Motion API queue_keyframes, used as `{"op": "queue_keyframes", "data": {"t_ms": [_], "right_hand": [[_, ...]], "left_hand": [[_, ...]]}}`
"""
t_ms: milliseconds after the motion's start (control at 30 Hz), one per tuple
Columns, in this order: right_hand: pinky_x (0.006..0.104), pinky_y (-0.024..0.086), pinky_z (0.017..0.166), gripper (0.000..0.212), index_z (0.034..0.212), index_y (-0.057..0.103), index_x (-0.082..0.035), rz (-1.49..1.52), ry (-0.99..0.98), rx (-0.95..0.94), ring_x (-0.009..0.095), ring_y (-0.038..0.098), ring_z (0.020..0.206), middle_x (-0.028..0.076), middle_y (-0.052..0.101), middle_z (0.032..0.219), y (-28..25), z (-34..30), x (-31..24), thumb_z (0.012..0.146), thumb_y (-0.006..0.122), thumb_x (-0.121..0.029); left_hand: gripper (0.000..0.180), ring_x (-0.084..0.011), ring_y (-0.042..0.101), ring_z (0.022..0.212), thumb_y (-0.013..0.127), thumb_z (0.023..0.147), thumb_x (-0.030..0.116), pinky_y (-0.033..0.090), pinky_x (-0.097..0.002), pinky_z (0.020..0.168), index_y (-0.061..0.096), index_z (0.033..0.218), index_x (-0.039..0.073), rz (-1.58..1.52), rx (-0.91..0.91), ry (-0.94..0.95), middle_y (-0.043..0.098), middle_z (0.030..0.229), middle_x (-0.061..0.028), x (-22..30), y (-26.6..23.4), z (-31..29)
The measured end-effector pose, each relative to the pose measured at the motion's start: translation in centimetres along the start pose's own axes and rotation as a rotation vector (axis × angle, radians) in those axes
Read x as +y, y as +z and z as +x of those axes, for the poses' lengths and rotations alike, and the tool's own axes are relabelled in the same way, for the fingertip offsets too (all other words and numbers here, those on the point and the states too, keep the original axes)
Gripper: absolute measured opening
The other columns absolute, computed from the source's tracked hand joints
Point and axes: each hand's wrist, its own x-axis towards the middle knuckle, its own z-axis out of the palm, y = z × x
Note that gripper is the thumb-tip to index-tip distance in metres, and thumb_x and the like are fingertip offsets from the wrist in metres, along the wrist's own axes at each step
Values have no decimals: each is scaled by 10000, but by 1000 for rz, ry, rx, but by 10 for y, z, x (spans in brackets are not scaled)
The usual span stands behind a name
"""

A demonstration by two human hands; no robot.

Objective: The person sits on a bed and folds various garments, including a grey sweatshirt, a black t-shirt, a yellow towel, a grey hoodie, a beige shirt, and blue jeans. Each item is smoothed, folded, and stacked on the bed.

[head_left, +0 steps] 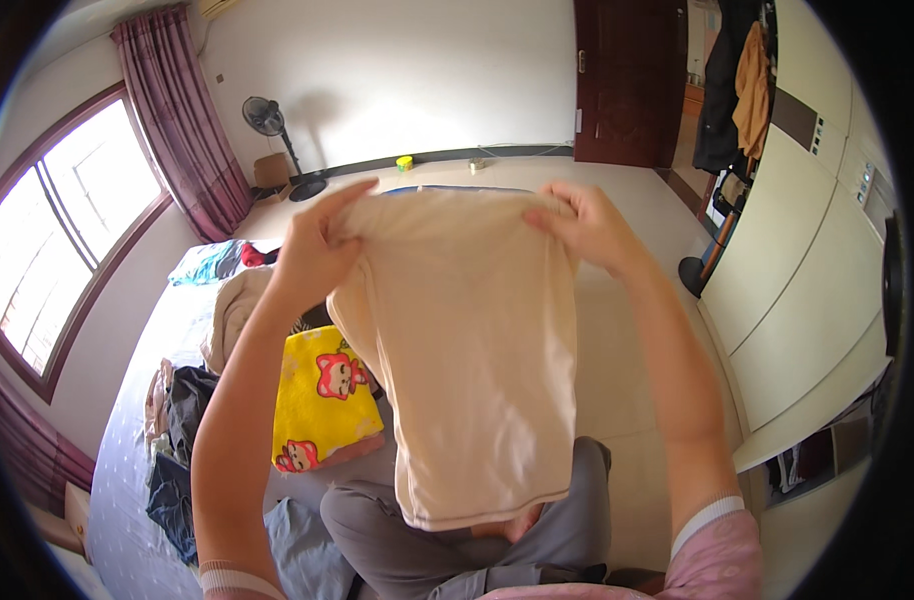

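A cream garment (477, 350) hangs in front of me from both hands, its stitched hem down over my crossed legs. It looks folded lengthwise, and I cannot tell whether it is a top or trousers. My left hand (320, 240) pinches its upper left corner between thumb and fingers. At the upper right corner, my right hand (585, 225) is closed on the cloth, thumb in front. A strip of blue shows just behind the top edge. Beside the garment, on the bed, lies a folded yellow blanket (327, 400) with pink cartoon figures, partly covered by my left forearm.
Dark crumpled clothes (189, 400) and a grey-blue cloth (307, 545) lie on the bed (142, 400), with more clothing (209, 262) at its far end. A standing fan (267, 118) is by the curtain (182, 110). White cabinets (807, 300) line the right side, near a dark door (627, 80).
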Motion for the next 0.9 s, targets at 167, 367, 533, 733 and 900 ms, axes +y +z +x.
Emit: {"op": "queue_keyframes", "data": {"t_ms": [167,367,533,733,900], "right_hand": [[208,383,530,232,819,583,-37,160,-281,239,29,456,606,-15,548,669,-26,12,-24,799,681,-247],[225,444,638,122,821,597,-52,-68,-553,161,80,555,714,20,608,801,-33,-70,-8,761,683,-115],[286,482,646,226,965,624,-123,11,-175,-432,211,647,749,63,657,895,7,-174,95,752,684,-75],[294,467,650,206,992,600,-94,59,320,-593,163,620,708,107,630,757,72,-251,184,800,653,-145],[267,458,742,224,995,593,-55,227,257,-277,112,580,843,55,635,898,58,-182,192,829,648,-196]], "left_hand": [[485,-37,502,666,481,703,-80,437,-194,599,593,1146,82,53,292,119,636,971,-63,47,4,26],[341,-180,550,598,536,618,-28,461,-264,590,677,902,97,460,319,274,642,825,-60,70,34,-60],[346,-240,610,785,635,610,31,516,-319,664,685,937,134,272,-101,260,579,794,-68,25,95,-207],[298,-257,581,655,642,624,36,500,-350,591,675,906,126,13,-386,-107,547,676,-71,-31,155,-290],[298,-299,595,714,599,662,41,500,-371,639,655,946,111,85,-351,-163,584,749,-112,-45,150,-188]]}}
